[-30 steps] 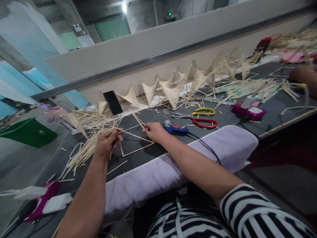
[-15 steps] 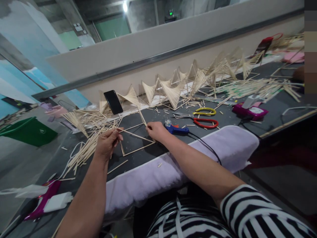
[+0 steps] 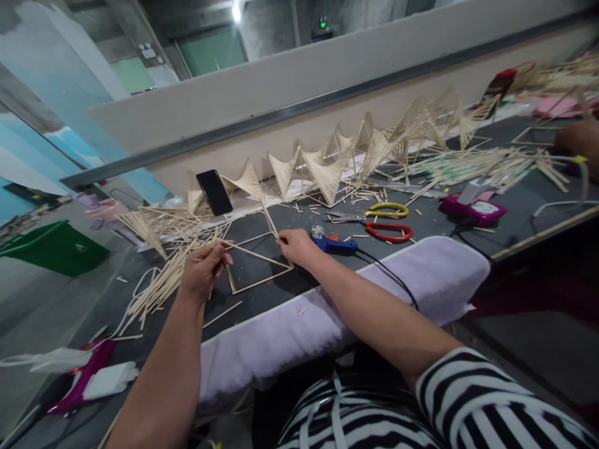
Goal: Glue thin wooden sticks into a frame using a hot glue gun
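Observation:
My left hand (image 3: 203,268) is closed in a pinch on the left end of a thin wooden stick (image 3: 257,255). This stick slants across a square frame of sticks (image 3: 262,280) lying on the dark tabletop. At the frame's right side my right hand (image 3: 296,246) is closed, thumb and fingertips pinching a wooden strip (image 3: 268,218) that rises away toward the back; its grip is partly hidden. Just right of that hand lies a blue glue gun (image 3: 339,245) with a black cord. Many loose sticks (image 3: 173,268) are heaped beside my left hand.
Red-handled scissors (image 3: 388,233) and a yellow-handled pair (image 3: 388,210) lie behind the glue gun. A phone (image 3: 214,192) leans at the back near twisted stick models (image 3: 322,174). Magenta power strips (image 3: 472,210) sit on the table. Another person's hand (image 3: 578,140) is at the right edge.
My hands and the stick frame look almost unchanged. At the right edge, more of the other person's hand and a pale cable show than before.

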Tool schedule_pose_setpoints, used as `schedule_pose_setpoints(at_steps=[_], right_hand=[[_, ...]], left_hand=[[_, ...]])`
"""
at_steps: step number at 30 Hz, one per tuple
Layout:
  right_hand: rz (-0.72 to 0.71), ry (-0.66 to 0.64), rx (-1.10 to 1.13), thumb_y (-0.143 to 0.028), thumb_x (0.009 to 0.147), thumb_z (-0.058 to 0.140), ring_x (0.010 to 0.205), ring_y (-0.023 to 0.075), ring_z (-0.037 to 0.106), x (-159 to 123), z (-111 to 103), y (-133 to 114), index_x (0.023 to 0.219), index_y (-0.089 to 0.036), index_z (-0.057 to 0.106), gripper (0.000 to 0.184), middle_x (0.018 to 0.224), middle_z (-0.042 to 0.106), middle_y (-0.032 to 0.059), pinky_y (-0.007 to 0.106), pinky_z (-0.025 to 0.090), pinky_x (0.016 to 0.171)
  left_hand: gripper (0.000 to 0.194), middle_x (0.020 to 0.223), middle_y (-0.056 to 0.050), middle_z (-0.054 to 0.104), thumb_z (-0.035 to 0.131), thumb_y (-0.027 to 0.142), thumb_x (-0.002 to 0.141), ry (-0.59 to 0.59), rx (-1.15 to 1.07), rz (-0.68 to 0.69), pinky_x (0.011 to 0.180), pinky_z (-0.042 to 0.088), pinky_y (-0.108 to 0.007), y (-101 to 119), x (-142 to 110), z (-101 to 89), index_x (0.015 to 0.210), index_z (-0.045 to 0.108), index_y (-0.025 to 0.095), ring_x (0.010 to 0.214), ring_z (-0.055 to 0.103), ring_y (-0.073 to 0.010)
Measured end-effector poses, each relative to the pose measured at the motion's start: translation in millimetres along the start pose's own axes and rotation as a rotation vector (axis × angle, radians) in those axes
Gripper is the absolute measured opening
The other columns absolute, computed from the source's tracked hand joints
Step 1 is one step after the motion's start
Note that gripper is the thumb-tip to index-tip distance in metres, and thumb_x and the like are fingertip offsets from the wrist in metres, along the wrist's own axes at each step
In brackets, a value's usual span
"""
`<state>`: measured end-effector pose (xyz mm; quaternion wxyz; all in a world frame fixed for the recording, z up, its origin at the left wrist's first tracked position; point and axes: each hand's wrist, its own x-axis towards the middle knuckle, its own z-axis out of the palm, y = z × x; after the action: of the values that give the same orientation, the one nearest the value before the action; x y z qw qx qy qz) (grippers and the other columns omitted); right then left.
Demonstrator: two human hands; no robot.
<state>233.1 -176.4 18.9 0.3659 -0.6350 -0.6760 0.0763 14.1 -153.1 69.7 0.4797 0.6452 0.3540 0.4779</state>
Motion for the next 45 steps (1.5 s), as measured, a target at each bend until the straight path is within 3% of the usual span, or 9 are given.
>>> schedule_pose_setpoints(at_steps=[45], right_hand=[[0.028,-0.015,-0.002,-0.022,0.076,0.045,0.062,0.0121,0.053,0.2,-3.4,-0.1,0.072,-0.017,0.064,0.020,0.067,0.064,0.0030,0.021,0.031,0.055]], left_hand=[[0.026,0.051,-0.001,0.058,0.064,0.033,0.068,-0.015,-0.005,-0.004,0.030,0.019,-0.017,1.1,-0.7,-0.4,0.082,0.068,0.012,0.033,0.035,-0.0029]])
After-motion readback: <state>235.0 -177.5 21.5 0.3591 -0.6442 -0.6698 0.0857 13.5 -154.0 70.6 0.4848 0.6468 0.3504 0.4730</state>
